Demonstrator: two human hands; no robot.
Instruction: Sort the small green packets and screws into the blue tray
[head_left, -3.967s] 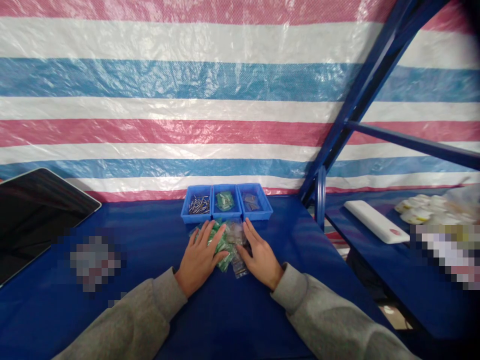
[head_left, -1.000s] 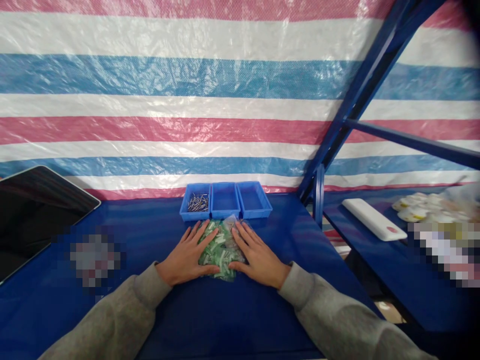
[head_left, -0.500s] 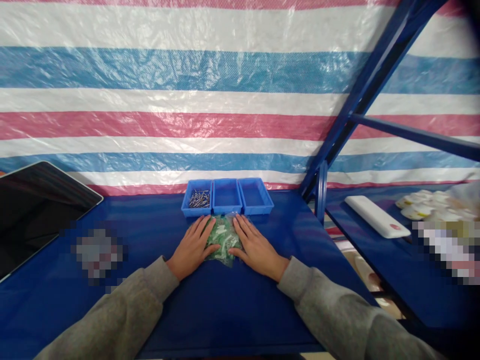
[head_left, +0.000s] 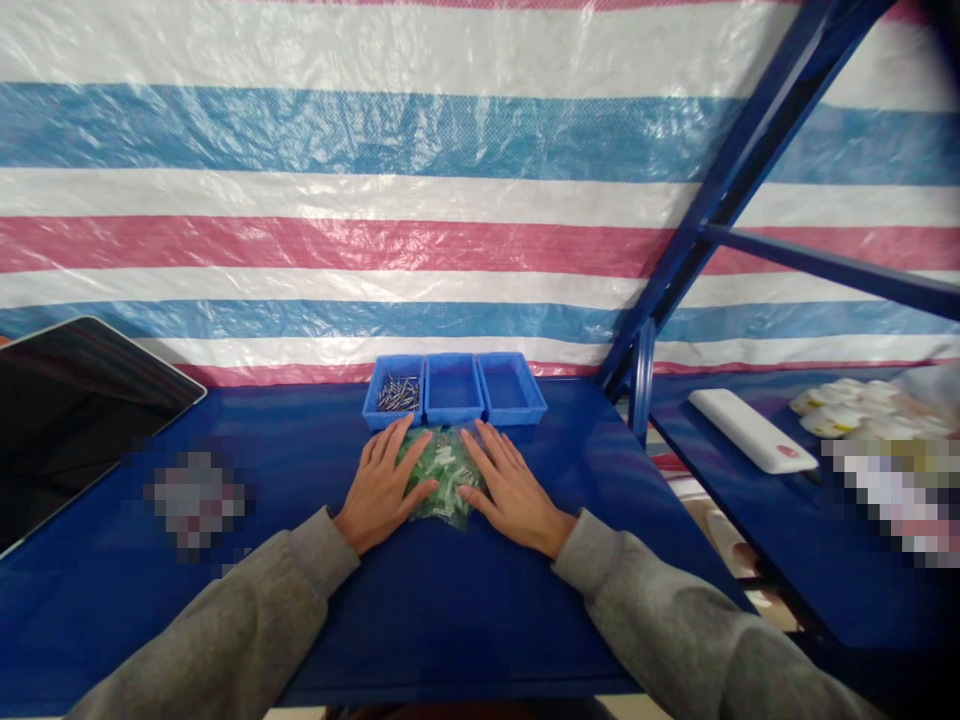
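Note:
A clear plastic bag (head_left: 444,478) with green and whitish small pieces inside lies on the blue table (head_left: 457,610). My left hand (head_left: 385,487) rests at the bag's left side, fingers stretched and spread, its thumb over the bag. At the right side lies my right hand (head_left: 515,489), also flat with fingers apart and its thumb on the bag's edge. Neither hand is closed around anything. Just beyond the fingertips stand three blue bins: the left bin (head_left: 371,400) contains screw-like metal pieces (head_left: 399,393), while the middle bin (head_left: 453,387) and right bin (head_left: 512,387) show bare bottoms.
A dark flat screen (head_left: 82,410) stands at the left, with a blurred-out item (head_left: 196,497) near it. On the right, a second blue table holds a white oblong device (head_left: 752,430) and pale rounded items (head_left: 847,405). A blue metal frame (head_left: 690,240) rises between the tables.
My hands have drawn slightly apart and their fingers are a little more spread, so more of the bag shows. The view has shifted slightly; the bins have not moved.

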